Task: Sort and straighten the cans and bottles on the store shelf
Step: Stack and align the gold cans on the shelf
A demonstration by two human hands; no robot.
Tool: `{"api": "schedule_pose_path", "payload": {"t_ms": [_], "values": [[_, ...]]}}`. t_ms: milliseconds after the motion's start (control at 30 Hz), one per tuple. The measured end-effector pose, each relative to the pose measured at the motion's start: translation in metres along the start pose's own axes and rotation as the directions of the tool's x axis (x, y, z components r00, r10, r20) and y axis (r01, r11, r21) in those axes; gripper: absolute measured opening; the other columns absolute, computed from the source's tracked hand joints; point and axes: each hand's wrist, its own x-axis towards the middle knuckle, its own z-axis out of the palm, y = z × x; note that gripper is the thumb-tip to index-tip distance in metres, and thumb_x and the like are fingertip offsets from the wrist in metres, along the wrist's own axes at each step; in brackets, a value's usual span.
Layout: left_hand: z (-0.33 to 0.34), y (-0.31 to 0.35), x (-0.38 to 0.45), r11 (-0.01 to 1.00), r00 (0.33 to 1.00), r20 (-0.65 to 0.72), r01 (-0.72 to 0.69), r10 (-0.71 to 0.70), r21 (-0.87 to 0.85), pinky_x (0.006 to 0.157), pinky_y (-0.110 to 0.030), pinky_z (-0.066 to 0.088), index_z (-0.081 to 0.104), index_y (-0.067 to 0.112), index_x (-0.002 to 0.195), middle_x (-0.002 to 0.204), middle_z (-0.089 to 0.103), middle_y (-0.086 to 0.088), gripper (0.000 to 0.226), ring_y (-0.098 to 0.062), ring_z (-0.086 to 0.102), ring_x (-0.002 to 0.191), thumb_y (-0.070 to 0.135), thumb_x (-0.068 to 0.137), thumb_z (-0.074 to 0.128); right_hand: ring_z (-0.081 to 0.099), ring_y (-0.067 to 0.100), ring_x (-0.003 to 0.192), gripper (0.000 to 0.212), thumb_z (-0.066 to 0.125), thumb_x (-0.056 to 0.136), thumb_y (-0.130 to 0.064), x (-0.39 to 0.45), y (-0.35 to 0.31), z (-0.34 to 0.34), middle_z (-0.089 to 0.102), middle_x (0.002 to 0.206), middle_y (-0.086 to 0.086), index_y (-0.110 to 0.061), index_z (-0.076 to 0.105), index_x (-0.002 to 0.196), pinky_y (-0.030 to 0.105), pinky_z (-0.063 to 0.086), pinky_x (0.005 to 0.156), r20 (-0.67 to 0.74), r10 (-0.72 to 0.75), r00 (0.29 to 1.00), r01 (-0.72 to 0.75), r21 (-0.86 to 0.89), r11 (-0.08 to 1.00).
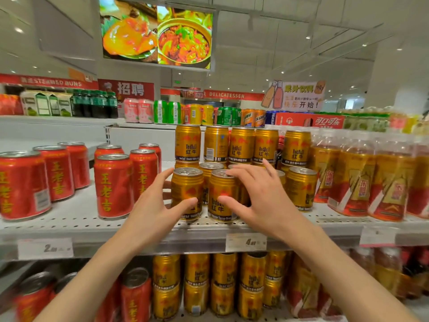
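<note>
Two gold Red Bull cans stand at the front of the white shelf (148,231). My left hand (154,206) wraps the left gold can (185,187), thumb on its front, fingers behind its left side. My right hand (262,196) curls around the right gold can (220,189), thumb on its label, fingers over its top and right side. More gold cans (241,145) stand stacked two high behind them. Another gold can (300,189) stands to the right.
Red herbal tea cans (113,184) fill the shelf's left side. Shrink-wrapped packs of amber bottles (357,180) crowd the right. Price tags (246,242) hang on the shelf edge. The lower shelf holds more gold cans (222,284) and red cans (135,296). Mixed drinks (209,115) line a far shelf.
</note>
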Motion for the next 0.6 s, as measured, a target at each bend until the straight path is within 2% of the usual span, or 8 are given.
{"api": "schedule_pose_path", "payload": {"t_ms": [100, 200, 300, 400, 533, 600], "values": [[-0.001, 0.000, 0.005, 1.000, 0.999, 0.048, -0.002, 0.001, 0.028, 0.075, -0.006, 0.042, 0.037, 0.038, 0.148, 0.121, 0.056, 0.023, 0.079, 0.013, 0.056, 0.097, 0.050, 0.080, 0.076, 0.042, 0.006, 0.140, 0.067, 0.035, 0.090, -0.073, 0.001, 0.003, -0.001, 0.053, 0.145, -0.014, -0.032, 0.052, 0.140, 0.050, 0.004, 0.127, -0.003, 0.000, 1.000, 0.000, 0.004, 1.000], [0.002, 0.000, 0.008, 0.999, 0.997, 0.072, -0.015, 0.011, 0.052, 0.093, -0.027, 0.053, 0.034, 0.037, 0.151, 0.134, 0.059, 0.013, 0.084, -0.003, 0.061, 0.111, 0.055, 0.080, 0.074, 0.042, 0.004, 0.139, 0.065, 0.037, 0.089, -0.073, 0.001, 0.007, -0.003, 0.053, 0.143, -0.016, -0.033, 0.052, 0.139, 0.050, 0.002, 0.127, 0.016, -0.006, 1.000, 0.006, 0.015, 1.000], [0.003, 0.001, 0.008, 0.997, 0.997, 0.071, -0.028, 0.023, 0.074, 0.099, -0.037, 0.054, 0.033, 0.036, 0.152, 0.138, 0.058, 0.010, 0.085, -0.008, 0.060, 0.116, 0.057, 0.079, 0.072, 0.042, 0.002, 0.139, 0.061, 0.042, 0.091, -0.070, -0.001, 0.010, -0.004, 0.053, 0.143, -0.017, -0.034, 0.052, 0.138, 0.051, 0.003, 0.127, 0.023, -0.013, 1.000, 0.012, 0.023, 1.000], [0.006, 0.001, 0.007, 0.996, 0.997, 0.065, -0.047, 0.041, 0.079, 0.100, -0.039, 0.054, 0.032, 0.037, 0.153, 0.141, 0.056, 0.010, 0.085, -0.009, 0.058, 0.121, 0.059, 0.080, 0.071, 0.043, 0.003, 0.138, 0.059, 0.044, 0.091, -0.069, -0.002, 0.013, -0.004, 0.054, 0.142, -0.017, -0.034, 0.052, 0.137, 0.051, 0.006, 0.127, 0.013, -0.014, 1.000, 0.014, 0.024, 1.000], [0.009, 0.002, 0.004, 0.998, 0.996, 0.058, -0.062, 0.061, 0.029, 0.099, -0.029, 0.051, 0.032, 0.039, 0.153, 0.136, 0.053, 0.017, 0.082, -0.005, 0.055, 0.122, 0.055, 0.082, 0.071, 0.047, 0.005, 0.137, 0.060, 0.043, 0.090, -0.069, -0.004, 0.011, -0.002, 0.057, 0.140, -0.014, -0.031, 0.055, 0.135, 0.052, 0.011, 0.126, -0.032, -0.010, 0.999, 0.011, 0.019, 1.000], [0.010, 0.001, 0.002, 0.997, 0.996, 0.046, -0.074, 0.072, 0.030, 0.099, -0.029, 0.051, 0.032, 0.039, 0.153, 0.137, 0.052, 0.021, 0.083, -0.003, 0.053, 0.125, 0.057, 0.082, 0.071, 0.047, 0.006, 0.137, 0.060, 0.044, 0.089, -0.068, -0.005, 0.010, -0.001, 0.058, 0.141, -0.013, -0.030, 0.056, 0.135, 0.051, 0.013, 0.126, -0.048, -0.011, 0.999, 0.012, 0.033, 0.999]]}}
